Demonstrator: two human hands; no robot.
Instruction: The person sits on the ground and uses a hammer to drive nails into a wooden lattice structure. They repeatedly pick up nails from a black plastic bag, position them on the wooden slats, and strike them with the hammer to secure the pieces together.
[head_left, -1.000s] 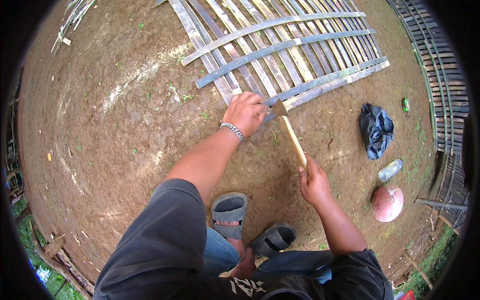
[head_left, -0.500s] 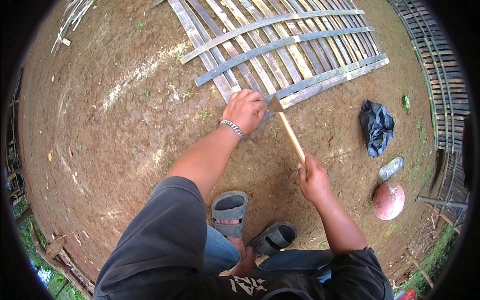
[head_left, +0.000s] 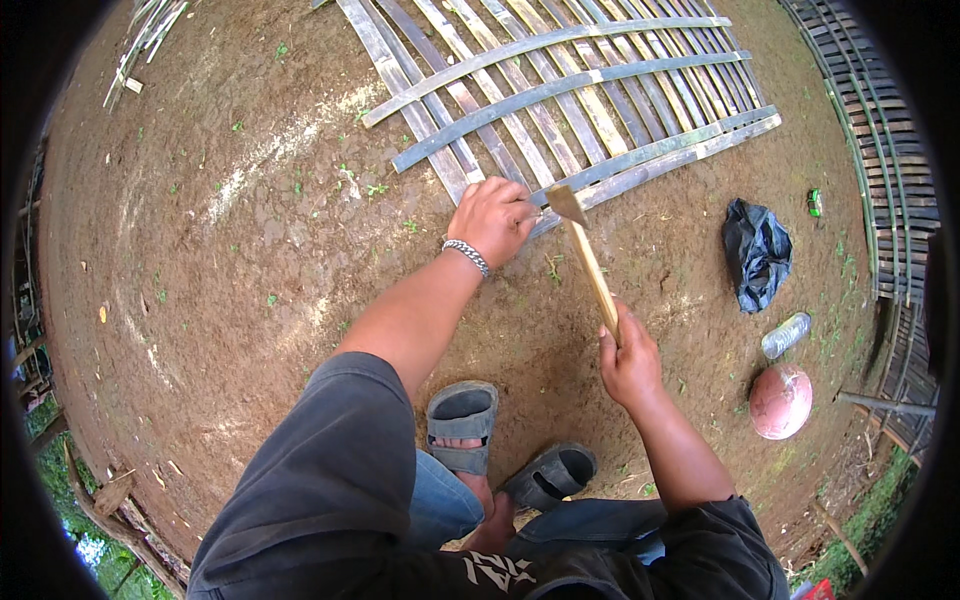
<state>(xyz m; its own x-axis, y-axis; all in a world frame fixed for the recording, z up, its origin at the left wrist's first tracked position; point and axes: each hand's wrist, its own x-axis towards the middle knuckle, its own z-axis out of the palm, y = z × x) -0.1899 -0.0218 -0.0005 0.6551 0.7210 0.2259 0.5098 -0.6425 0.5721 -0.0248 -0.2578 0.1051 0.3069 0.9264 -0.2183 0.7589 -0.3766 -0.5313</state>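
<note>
A lattice of split bamboo strips (head_left: 560, 90) lies flat on bare earth ahead of me. My left hand (head_left: 492, 219), with a metal bracelet at the wrist, rests fingers down on the near corner of the lattice, pinching something too small to make out. My right hand (head_left: 628, 362) grips the lower end of a hammer's wooden handle (head_left: 592, 275). The hammer head (head_left: 564, 203) hovers just right of my left fingers, at the end of the nearest strips. I am crouching, and my sandalled feet (head_left: 462, 428) show below.
A crumpled black bag (head_left: 757, 252), a clear plastic bottle (head_left: 787, 334) and a reddish round bowl (head_left: 780, 401) lie on the dirt to the right. More bamboo panels (head_left: 880, 150) line the right edge. Loose strips (head_left: 145, 40) lie far left.
The hammer head has shifted slightly near my left fingers, as in a tapping stroke. My left hand stays on the lattice corner.
</note>
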